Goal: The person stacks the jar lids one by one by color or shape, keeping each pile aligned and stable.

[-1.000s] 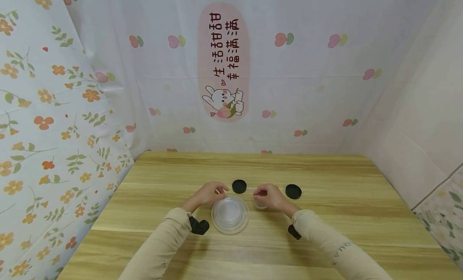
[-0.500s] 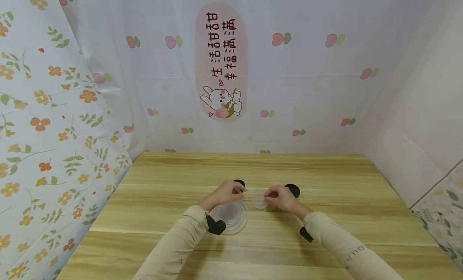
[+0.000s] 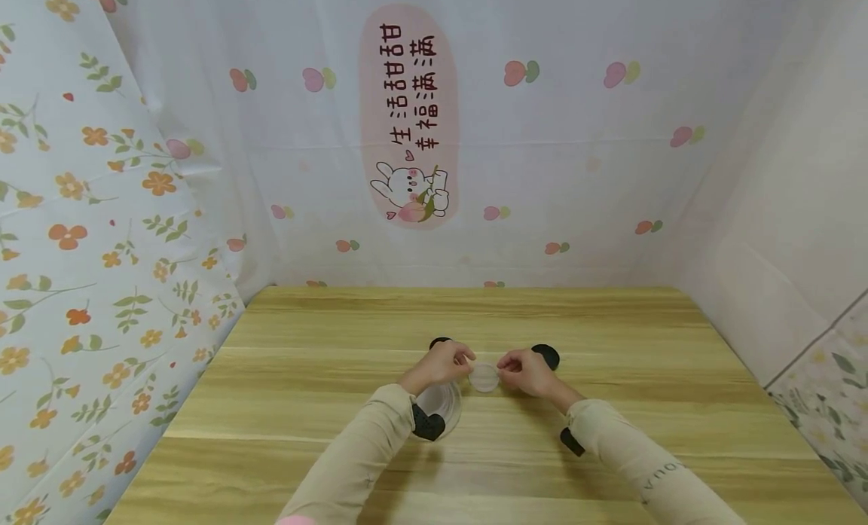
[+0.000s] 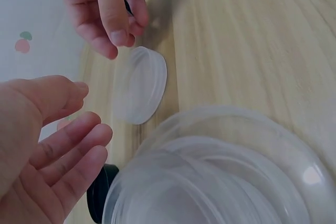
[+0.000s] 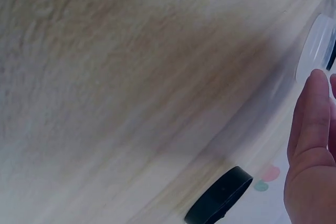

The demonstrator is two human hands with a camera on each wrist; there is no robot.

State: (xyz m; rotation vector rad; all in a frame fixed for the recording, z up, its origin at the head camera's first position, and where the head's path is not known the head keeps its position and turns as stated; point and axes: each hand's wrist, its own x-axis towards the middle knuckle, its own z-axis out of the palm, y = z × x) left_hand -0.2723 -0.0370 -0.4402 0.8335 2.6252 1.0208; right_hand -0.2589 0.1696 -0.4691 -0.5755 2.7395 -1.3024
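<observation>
A small clear round plastic lid [image 3: 484, 377] lies on the wooden table between my hands. My left hand [image 3: 444, 361] hovers at its left, fingers loosely bent; the left wrist view shows a gap between this hand [image 4: 58, 140] and the lid [image 4: 144, 85]. On the other side, my right hand [image 3: 527, 373] has its fingertips close to the lid's right edge. In the right wrist view a fingertip meets the outline of the lid [image 5: 316, 48]; whether they touch I cannot tell. Under my left wrist sits a nested stack of clear round plastic pieces [image 4: 294, 156], partly hidden in the head view.
One black round lid [image 3: 441, 341] is behind my left hand, mostly covered by it. Another black round lid [image 3: 546, 357] lies just behind my right hand. A printed white cloth [image 3: 583, 171] hangs along the table's back edge.
My left hand has moved right, from the clear stack towards the small clear lid. My right hand, earlier over that lid, has shifted right and uncovered it.
</observation>
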